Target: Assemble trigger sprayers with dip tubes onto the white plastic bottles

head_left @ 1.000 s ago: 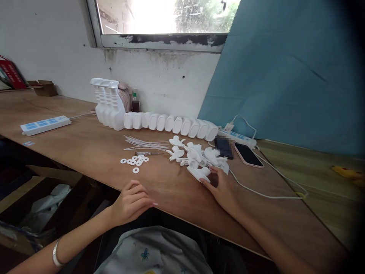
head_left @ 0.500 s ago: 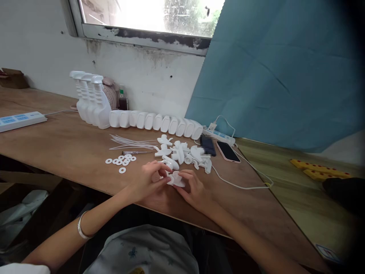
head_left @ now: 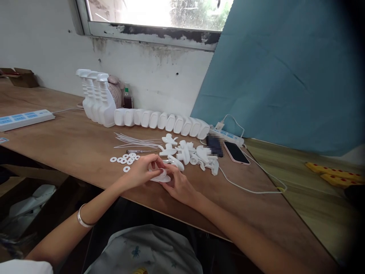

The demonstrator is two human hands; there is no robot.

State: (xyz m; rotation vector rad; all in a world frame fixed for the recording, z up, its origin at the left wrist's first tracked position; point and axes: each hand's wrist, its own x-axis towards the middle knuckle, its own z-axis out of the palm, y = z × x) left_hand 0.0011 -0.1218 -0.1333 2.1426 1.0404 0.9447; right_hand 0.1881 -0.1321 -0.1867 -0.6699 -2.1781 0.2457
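Just above the near part of the table, both hands meet at a white plastic trigger spray head (head_left: 163,176). My left hand (head_left: 144,170) pinches its left side between thumb and fingers. From the right, my right hand (head_left: 179,184) grips the same piece, and the fingers hide much of it. Beyond the hands lies a pile of white spray heads (head_left: 186,153). White ring washers (head_left: 127,169) are scattered left of my left hand. Behind them rest a thin screwdriver (head_left: 139,151) and a bundle of white dip tubes (head_left: 135,141).
White bottles (head_left: 146,118) lie in a row along the wall, bases facing me. Upright spray bottles (head_left: 99,102) stand left of them. A phone (head_left: 236,152), a cable (head_left: 245,190) and a power strip (head_left: 228,137) are at right. An open box (head_left: 17,175) sits below the table's left edge.
Both hands have shifted a little left, bringing the spray head with them and closer together around it. The view has turned slightly, so the background sits further right.
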